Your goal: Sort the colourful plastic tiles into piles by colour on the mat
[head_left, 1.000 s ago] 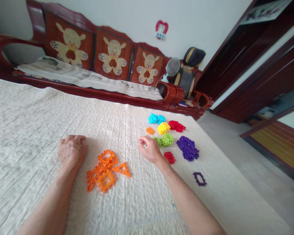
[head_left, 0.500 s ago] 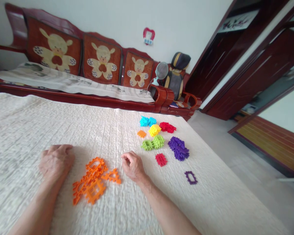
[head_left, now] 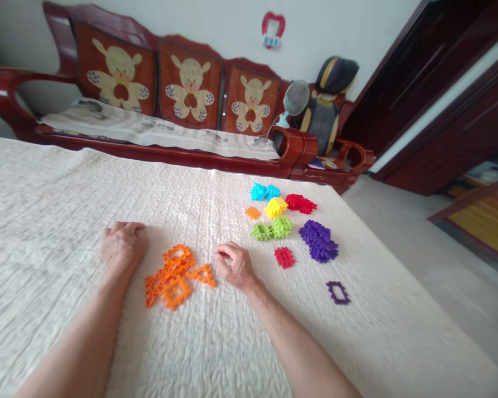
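My left hand (head_left: 124, 243) rests closed on the pale quilted cloth (head_left: 191, 354), knuckles up, with no piece showing in it. To its right lies a heap of orange interlocking plastic pieces (head_left: 172, 268), among them a square piece with a window (head_left: 176, 293). A triangular orange piece (head_left: 204, 274) pokes out on the heap's right side. Just beyond that triangle is my right hand (head_left: 235, 265), resting on its side with its fingers curled in and nothing visible inside the curl. Neither hand touches the orange pieces.
Right of my hands sit piles of blue (head_left: 264, 192), yellow (head_left: 276, 207), red (head_left: 301, 203), green (head_left: 273, 228) and purple (head_left: 318, 241) pieces. A small red stack (head_left: 284, 257), an orange piece (head_left: 253, 213) and a purple frame (head_left: 338, 293) lie apart. Behind stands a wooden sofa (head_left: 170, 149).
The view has shifted, so the hands, pieces and sofa all appear higher and further right. Both hands keep their curled shape and their places beside the orange heap.
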Motion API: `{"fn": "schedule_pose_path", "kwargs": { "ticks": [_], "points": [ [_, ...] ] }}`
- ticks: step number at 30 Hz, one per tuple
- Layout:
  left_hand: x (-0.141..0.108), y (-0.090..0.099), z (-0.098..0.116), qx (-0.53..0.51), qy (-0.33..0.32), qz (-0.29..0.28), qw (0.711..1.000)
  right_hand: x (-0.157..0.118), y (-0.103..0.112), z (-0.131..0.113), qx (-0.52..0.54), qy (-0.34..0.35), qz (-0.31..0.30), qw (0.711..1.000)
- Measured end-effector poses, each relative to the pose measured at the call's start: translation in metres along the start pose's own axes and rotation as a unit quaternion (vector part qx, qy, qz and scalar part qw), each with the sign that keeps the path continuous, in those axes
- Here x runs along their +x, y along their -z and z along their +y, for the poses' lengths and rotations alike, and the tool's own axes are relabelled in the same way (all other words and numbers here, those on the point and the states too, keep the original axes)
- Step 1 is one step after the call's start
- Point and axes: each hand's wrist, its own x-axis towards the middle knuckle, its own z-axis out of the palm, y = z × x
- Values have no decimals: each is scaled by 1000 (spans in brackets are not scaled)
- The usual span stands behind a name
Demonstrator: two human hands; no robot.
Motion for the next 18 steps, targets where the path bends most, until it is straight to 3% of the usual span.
{"fn": "schedule_pose_path", "kwargs": {
  "ticks": [5,11,18],
  "points": [
    [-4,0,3,12,-8,37,999,-1,6,-5,26,26,-74,997],
    [-5,1,6,20,2,32,999,-2,8,-21,-109,63,-169,977],
    [-4,-1,5,11,-5,41,999,-3,9,-20,-143,71,-186,969]
  ]
}}
